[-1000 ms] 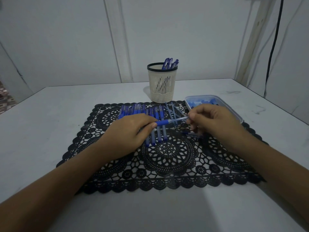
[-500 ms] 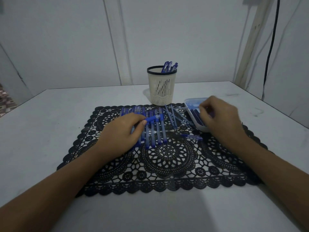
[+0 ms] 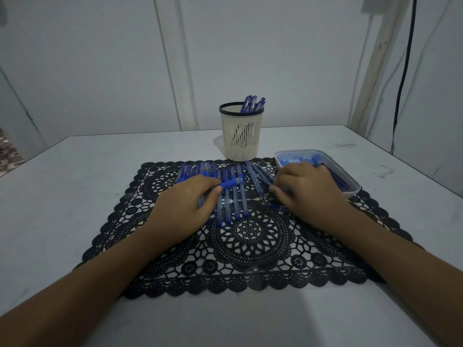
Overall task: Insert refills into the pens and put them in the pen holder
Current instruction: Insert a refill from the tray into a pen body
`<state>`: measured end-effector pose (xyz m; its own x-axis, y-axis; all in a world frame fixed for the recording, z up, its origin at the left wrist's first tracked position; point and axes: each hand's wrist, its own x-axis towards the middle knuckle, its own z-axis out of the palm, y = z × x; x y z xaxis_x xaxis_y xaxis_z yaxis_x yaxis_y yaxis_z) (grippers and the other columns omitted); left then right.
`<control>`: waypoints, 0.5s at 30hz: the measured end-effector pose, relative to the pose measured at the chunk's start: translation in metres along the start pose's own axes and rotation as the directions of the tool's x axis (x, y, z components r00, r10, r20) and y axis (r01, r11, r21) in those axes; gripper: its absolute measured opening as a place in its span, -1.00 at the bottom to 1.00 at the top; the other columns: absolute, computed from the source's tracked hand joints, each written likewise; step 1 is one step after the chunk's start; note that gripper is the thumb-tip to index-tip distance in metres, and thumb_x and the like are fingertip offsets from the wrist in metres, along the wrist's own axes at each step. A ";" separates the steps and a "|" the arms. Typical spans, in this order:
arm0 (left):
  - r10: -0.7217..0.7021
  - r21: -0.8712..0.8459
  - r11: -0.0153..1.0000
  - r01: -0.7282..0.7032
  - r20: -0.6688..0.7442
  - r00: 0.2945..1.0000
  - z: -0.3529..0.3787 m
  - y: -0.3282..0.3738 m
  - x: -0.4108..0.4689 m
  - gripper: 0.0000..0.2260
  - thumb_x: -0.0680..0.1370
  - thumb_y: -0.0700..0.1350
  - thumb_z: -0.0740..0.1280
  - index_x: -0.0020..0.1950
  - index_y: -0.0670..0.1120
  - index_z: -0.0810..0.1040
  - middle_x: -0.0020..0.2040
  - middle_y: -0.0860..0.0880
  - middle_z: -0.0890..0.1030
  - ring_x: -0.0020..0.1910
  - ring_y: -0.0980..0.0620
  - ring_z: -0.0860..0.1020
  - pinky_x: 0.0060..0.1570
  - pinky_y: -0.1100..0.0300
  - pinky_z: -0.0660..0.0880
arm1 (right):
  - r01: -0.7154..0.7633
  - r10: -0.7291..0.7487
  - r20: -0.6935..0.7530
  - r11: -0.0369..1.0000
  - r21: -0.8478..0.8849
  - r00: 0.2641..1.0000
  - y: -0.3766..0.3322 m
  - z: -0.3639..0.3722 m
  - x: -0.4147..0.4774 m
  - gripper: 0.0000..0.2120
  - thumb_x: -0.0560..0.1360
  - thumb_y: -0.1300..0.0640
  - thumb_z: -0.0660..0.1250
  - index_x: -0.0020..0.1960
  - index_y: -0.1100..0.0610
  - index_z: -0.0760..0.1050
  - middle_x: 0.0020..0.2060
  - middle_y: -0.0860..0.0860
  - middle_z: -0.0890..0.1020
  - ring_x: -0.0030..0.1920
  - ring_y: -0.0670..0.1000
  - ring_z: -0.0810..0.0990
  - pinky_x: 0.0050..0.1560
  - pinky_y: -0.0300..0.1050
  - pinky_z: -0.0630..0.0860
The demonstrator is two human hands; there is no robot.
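Head view, left hand gripping pen

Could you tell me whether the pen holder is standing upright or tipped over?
Upright: the pen holder stands on its base with pens leaning inside.

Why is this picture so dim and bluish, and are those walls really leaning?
Head view: dim, cool light, no glare; the pen holder casts only a soft shadow leftward on the table. Head view: the wide lens makes the black cable and wall trim lean outward. Head view: low light softens detail, such as the pen in the left hand.
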<state>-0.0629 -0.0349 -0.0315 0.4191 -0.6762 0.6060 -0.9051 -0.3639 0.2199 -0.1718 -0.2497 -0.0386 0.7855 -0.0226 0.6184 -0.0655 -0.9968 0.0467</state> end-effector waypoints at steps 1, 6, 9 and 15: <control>0.005 0.004 1.000 -0.005 -0.002 1.000 0.000 0.000 0.000 -0.64 0.54 0.08 0.06 0.02 -0.05 0.58 -0.25 0.18 0.47 -0.38 0.27 0.35 -0.35 0.51 0.19 | -0.026 0.025 0.029 0.999 0.035 0.999 -0.001 0.000 -0.001 -0.71 0.48 -0.05 0.20 -0.17 0.09 0.62 -0.15 -0.01 0.63 -0.17 0.07 0.56 -0.16 -0.07 0.33; 0.019 0.006 1.000 -0.019 -0.013 1.000 0.000 0.000 -0.001 -0.64 0.54 0.06 0.07 0.01 -0.08 0.59 -0.24 0.08 0.56 -0.32 0.22 0.38 -0.34 0.50 0.21 | -0.296 0.311 -0.031 0.928 0.227 0.950 0.017 -0.012 0.009 -0.78 0.53 0.09 0.23 -0.10 0.17 0.60 -0.15 0.08 0.58 -0.13 0.07 0.52 -0.10 -0.06 0.41; 0.011 0.003 1.000 -0.011 0.002 1.000 0.001 0.000 0.000 -0.64 0.54 0.08 0.06 0.02 -0.07 0.58 -0.23 0.09 0.56 -0.33 0.23 0.37 -0.34 0.50 0.21 | -0.472 0.467 0.079 0.880 0.055 0.881 0.040 -0.018 0.009 -0.80 0.51 0.05 0.26 -0.04 0.12 0.61 -0.14 0.08 0.57 -0.07 0.13 0.53 -0.04 -0.02 0.41; 0.020 0.010 1.000 -0.020 0.004 1.000 0.002 0.000 0.000 -0.63 0.54 0.08 0.05 0.02 -0.07 0.58 -0.24 0.09 0.54 -0.35 0.22 0.36 -0.36 0.49 0.18 | -0.549 0.523 0.390 0.834 -0.050 0.758 0.046 -0.019 0.012 -0.86 0.44 -0.11 0.35 -0.19 -0.06 0.53 -0.21 -0.09 0.47 -0.14 -0.01 0.43 0.01 0.00 0.44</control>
<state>-0.0628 -0.0358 -0.0327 0.4009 -0.6857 0.6076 -0.9127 -0.3563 0.2002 -0.1771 -0.2948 -0.0145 0.8013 -0.5682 0.1870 -0.5170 -0.8151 -0.2615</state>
